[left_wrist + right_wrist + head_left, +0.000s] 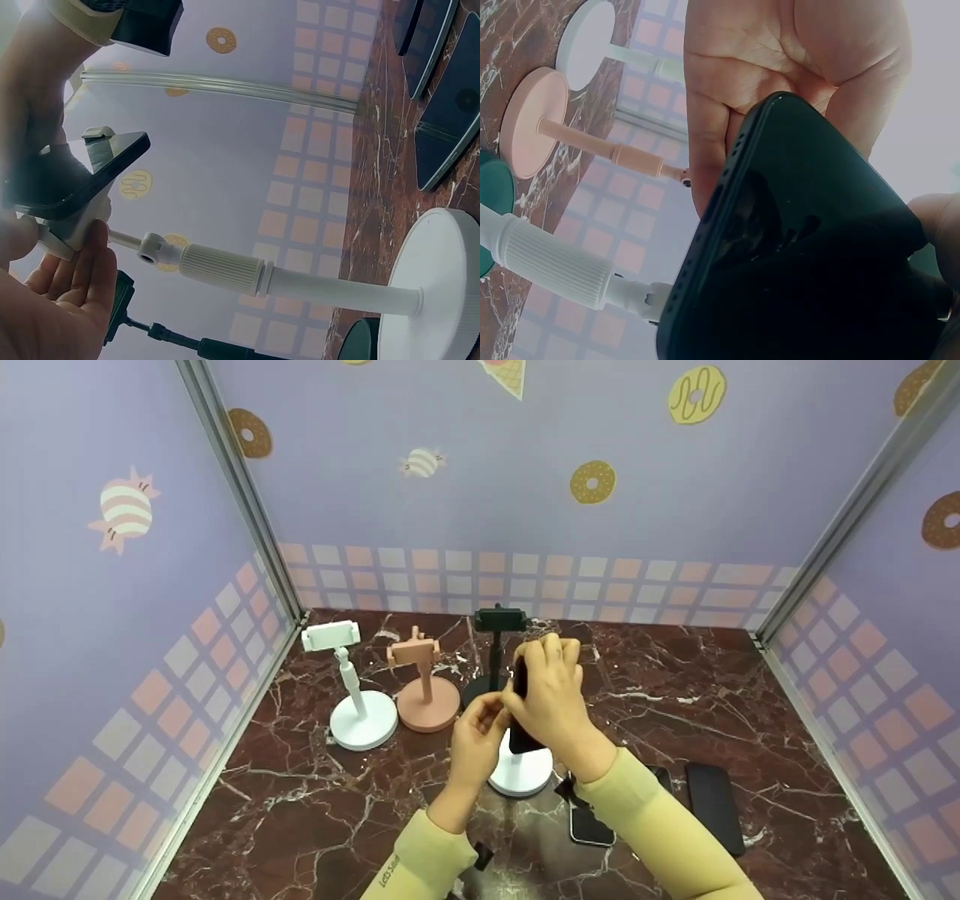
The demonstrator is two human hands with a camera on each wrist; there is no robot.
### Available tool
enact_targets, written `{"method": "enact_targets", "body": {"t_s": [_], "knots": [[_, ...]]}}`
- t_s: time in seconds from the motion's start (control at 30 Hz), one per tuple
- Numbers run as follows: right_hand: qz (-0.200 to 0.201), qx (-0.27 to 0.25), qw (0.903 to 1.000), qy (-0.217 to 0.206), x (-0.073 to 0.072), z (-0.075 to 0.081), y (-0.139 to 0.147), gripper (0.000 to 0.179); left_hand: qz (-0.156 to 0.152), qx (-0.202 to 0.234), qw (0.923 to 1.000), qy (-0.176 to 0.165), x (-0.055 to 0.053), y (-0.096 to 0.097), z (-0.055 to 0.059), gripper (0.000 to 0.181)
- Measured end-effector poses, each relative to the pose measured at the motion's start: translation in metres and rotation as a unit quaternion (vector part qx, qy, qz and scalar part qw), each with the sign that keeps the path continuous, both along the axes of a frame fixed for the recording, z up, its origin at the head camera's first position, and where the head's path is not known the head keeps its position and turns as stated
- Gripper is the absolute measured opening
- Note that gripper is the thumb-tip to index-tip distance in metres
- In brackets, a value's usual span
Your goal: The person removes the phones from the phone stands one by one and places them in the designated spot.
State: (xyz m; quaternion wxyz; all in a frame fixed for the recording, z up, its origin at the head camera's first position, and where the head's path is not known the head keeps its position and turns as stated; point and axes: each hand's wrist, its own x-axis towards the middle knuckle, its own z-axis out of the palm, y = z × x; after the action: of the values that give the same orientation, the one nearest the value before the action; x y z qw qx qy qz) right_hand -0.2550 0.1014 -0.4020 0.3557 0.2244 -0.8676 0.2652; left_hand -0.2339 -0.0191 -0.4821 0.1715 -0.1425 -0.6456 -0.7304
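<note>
A dark smartphone point(525, 740) is in my right hand point(553, 690), whose fingers grip its upper part. In the left wrist view the smartphone point(112, 169) lies against the white clamp point(99, 150) of a phone stand. My left hand point(478, 739) pinches that clamp from the other side, with its fingers behind the clamp and its thumb in front. The phone's glossy screen point(802, 225) fills much of the right wrist view, hiding most of the clamp there. Below both hands, the stand's round white base point(520, 774) rests on the table.
To the left stand another white phone stand point(364, 721) and a pink one point(427, 705). A dark green stand point(496, 656) is just behind my hands. Beside my right forearm lie a silver-edged phone point(592, 826) and a flat black phone-shaped thing point(716, 810). Patterned walls enclose the marbled table.
</note>
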Motion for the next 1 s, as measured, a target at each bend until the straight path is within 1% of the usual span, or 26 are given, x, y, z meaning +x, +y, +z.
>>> {"method": "enact_targets", "body": {"t_s": [0.3, 0.5, 0.83, 1.0], "knots": [[0.012, -0.006, 0.9999, 0.007, 0.0007, 0.0005, -0.0016, 0.037, 0.007, 0.008, 0.9999, 0.006, -0.0017, 0.0007, -0.0021, 0.022], [0.02, -0.013, 0.9996, 0.012, 0.0012, 0.0003, -0.0012, 0.036, 0.001, 0.017, 0.9998, 0.007, -0.0043, -0.0008, -0.0045, 0.023], [0.033, -0.023, 0.999, 0.022, 0.0003, -0.0004, 0.0009, 0.037, -0.01, 0.035, 0.9991, -0.02, -0.0046, -0.0024, -0.0035, 0.027], [0.04, -0.031, 0.9976, 0.047, 0.0008, 0.0029, 0.0013, 0.038, -0.006, 0.04, 0.9987, -0.032, -0.0056, -0.0021, -0.0034, 0.025]]}}
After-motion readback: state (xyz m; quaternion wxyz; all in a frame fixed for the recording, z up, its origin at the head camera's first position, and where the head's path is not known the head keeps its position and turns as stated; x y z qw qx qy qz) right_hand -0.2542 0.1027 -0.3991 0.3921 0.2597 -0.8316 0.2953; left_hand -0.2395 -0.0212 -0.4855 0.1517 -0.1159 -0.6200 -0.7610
